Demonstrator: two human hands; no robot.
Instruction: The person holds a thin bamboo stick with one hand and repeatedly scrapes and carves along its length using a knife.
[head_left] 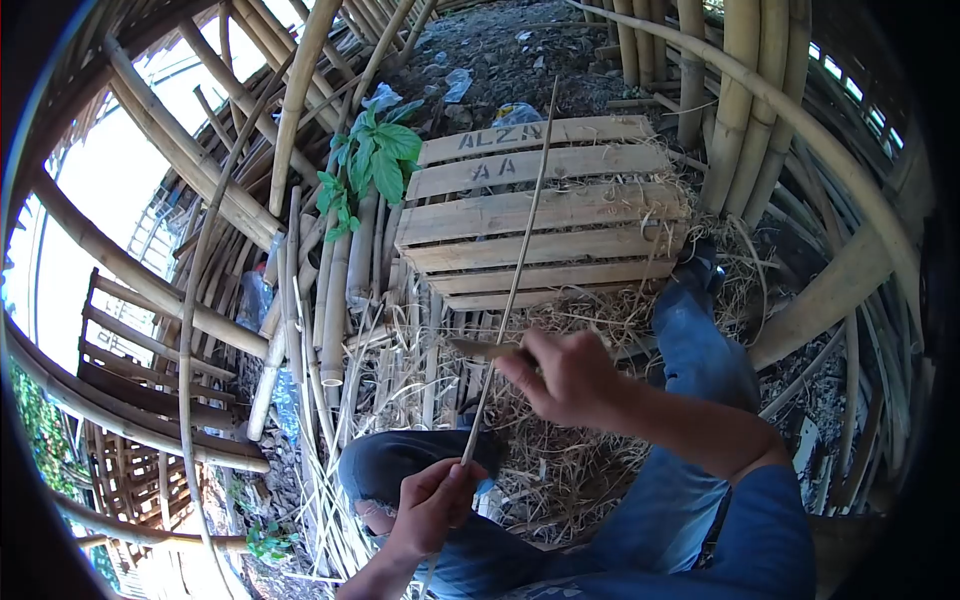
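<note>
My left hand [436, 503] is closed round the lower part of a long thin bamboo strip [521, 250], above my bent knee. The strip slants up and away, passing in front of a slatted wooden crate [540, 209]. My right hand [568, 374] grips a knife [482, 348], its blade pointing left and lying across the strip. Whether the blade touches the strip is hard to tell. Lettering is printed on the upper slats of the crate.
Curly shavings [560, 470] cover the ground between my legs. Bamboo poles [745, 100] stand at the right, and more poles lean at the left. A leafy green plant [385, 155] is beside the crate. Plastic scraps [457, 84] lie behind on dark soil.
</note>
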